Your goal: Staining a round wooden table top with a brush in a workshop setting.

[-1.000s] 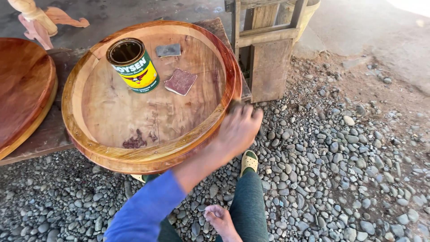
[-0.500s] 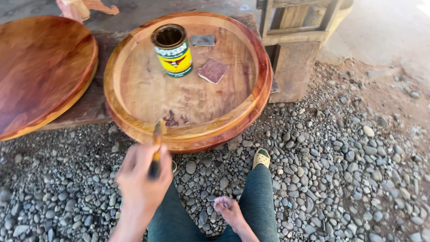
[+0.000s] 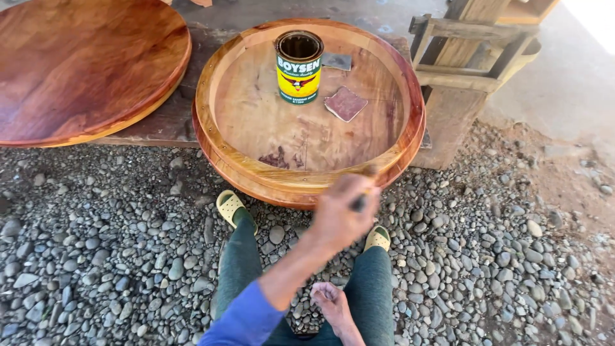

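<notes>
Right hand (image 3: 339, 218) clamped round a brush (image 3: 360, 200), bristles at the near rim of the round wooden tray (image 3: 397, 138). Left hand (image 3: 330, 301) loose by the knees, holding nothing. Open yellow can (image 3: 298, 67) at the tray's far side. Rim glossy, inside mostly bare.

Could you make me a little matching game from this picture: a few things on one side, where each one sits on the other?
Things:
1. open tin can
2. reddish sandpaper square
3. dark polished round top
4. pale sandals

Places:
A. on the gravel, on the person's feet
B. far left, on the bench
C. upright inside the round wooden tray, towards the back
D. flat inside the tray, right of the can

Pairs: 1-C, 2-D, 3-B, 4-A
</notes>
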